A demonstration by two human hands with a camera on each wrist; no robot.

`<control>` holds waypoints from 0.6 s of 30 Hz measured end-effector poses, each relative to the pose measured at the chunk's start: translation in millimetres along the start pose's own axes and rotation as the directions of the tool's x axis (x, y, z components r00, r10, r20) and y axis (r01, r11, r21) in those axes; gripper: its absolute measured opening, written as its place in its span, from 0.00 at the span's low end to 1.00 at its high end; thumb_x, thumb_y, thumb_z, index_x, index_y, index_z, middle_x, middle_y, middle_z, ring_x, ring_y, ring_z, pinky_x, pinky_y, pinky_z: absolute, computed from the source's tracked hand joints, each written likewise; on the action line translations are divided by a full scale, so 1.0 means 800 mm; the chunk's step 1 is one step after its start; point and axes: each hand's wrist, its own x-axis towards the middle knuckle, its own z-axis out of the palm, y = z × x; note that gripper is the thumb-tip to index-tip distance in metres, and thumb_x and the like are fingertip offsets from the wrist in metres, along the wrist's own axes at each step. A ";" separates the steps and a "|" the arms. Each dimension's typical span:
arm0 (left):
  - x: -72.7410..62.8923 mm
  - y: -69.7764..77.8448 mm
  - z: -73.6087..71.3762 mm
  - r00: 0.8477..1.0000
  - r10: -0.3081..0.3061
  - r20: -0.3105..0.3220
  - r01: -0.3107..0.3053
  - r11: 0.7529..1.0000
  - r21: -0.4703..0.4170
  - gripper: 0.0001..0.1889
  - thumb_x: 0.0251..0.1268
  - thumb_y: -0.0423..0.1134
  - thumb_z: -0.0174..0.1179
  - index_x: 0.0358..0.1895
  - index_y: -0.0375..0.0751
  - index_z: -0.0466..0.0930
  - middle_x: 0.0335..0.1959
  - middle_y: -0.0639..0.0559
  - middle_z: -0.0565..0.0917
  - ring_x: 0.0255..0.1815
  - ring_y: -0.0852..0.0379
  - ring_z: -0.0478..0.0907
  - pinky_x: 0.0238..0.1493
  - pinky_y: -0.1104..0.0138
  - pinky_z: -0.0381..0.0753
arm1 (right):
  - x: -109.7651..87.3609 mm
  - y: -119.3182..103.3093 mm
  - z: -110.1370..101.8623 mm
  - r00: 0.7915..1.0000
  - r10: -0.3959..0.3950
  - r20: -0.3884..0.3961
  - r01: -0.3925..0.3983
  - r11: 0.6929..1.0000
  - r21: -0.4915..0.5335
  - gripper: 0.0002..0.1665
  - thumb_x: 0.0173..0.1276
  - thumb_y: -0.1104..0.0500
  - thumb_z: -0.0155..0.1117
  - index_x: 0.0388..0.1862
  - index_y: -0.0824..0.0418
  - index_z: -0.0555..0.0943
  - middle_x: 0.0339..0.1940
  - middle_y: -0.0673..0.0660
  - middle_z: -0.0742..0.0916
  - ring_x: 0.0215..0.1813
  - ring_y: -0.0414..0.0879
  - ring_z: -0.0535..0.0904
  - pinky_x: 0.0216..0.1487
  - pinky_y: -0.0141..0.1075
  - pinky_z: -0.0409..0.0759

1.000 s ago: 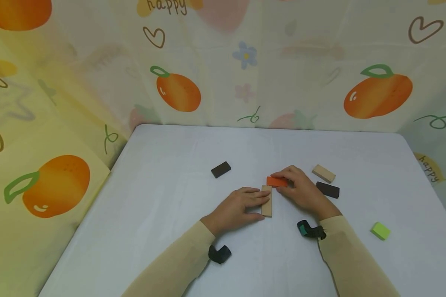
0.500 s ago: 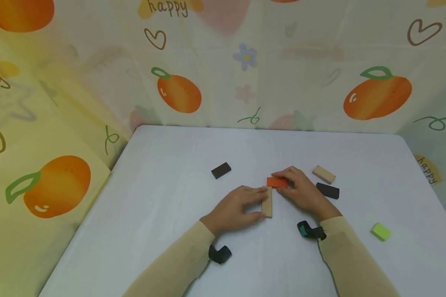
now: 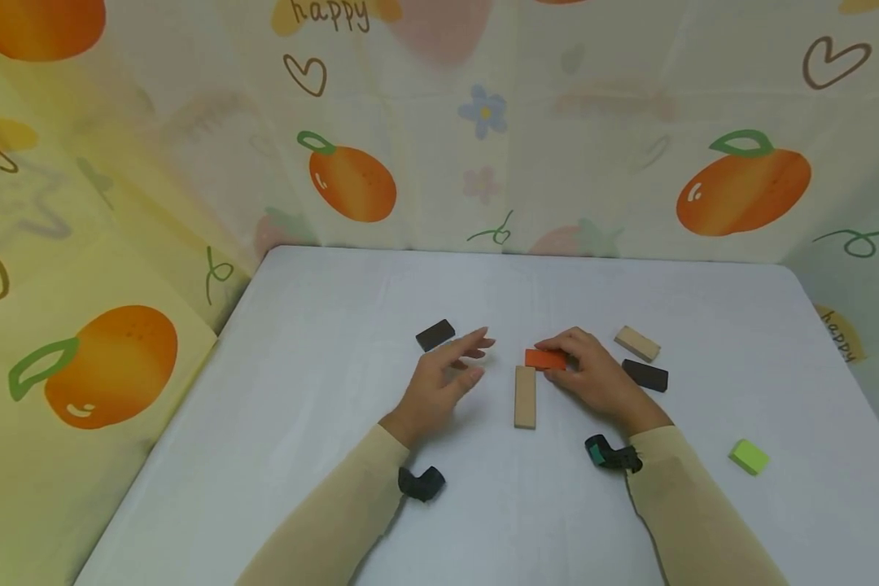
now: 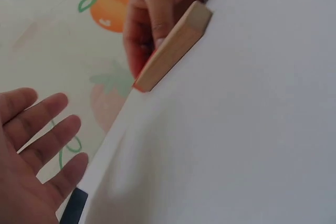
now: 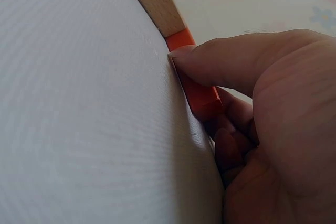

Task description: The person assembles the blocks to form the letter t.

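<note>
Between thumb and fingers, my right hand [image 3: 593, 376] pinches an orange block [image 3: 544, 359] lying flat on the table. A light wooden block [image 3: 525, 397] extends from the orange block's left end toward me, and the two touch at a corner, as the right wrist view of the orange block [image 5: 202, 95] also shows. My left hand [image 3: 435, 387] is held above the table with fingers spread and holds nothing. Just beyond its knuckles lies a dark brown block [image 3: 435, 334], partly visible in the left wrist view as a dark block [image 4: 74, 205].
On the right are another wooden block [image 3: 637, 343] and a black block [image 3: 645, 374], close to my right wrist. A green block [image 3: 749, 456] lies nearer the right edge. The white table [image 3: 322, 309] ends at a patterned cloth [image 3: 425, 187].
My left hand has let go of the wooden block and moved left and up toward the dark brown block. The right hand and the orange block stay in place.
</note>
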 end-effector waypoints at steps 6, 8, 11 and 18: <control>0.001 -0.014 -0.026 0.988 -0.011 -0.152 -0.002 0.997 -0.082 0.48 0.86 0.72 0.38 0.81 0.29 0.68 0.66 0.36 0.84 0.59 0.35 0.83 0.53 0.38 0.82 | -0.001 -0.002 0.000 1.000 0.025 0.012 -0.025 0.999 0.022 0.23 0.76 0.66 0.72 0.68 0.62 0.86 0.60 0.58 0.83 0.64 0.57 0.77 0.69 0.58 0.74; 0.001 -0.017 -0.034 0.982 -0.023 -0.187 0.005 0.995 -0.097 0.49 0.85 0.73 0.36 0.81 0.28 0.67 0.65 0.35 0.84 0.59 0.34 0.82 0.50 0.39 0.81 | 0.000 -0.002 0.000 0.999 0.029 0.015 -0.029 0.999 0.031 0.23 0.76 0.67 0.72 0.68 0.62 0.85 0.59 0.58 0.83 0.64 0.56 0.76 0.69 0.57 0.74; 0.001 -0.020 -0.045 0.971 -0.050 -0.232 0.026 0.994 -0.105 0.50 0.84 0.74 0.35 0.81 0.28 0.66 0.66 0.33 0.83 0.60 0.33 0.81 0.51 0.42 0.81 | 0.000 -0.001 -0.001 1.000 0.027 0.013 -0.028 0.999 0.030 0.24 0.76 0.67 0.72 0.68 0.62 0.85 0.59 0.58 0.83 0.63 0.56 0.76 0.68 0.56 0.74; -0.001 -0.036 -0.058 0.933 -0.139 -0.332 0.103 0.987 -0.123 0.47 0.86 0.72 0.37 0.80 0.29 0.69 0.66 0.34 0.83 0.63 0.28 0.76 0.52 0.46 0.79 | 0.000 0.000 -0.001 1.000 0.018 0.007 -0.018 1.000 0.009 0.23 0.76 0.65 0.74 0.68 0.62 0.85 0.59 0.59 0.83 0.62 0.57 0.76 0.67 0.57 0.74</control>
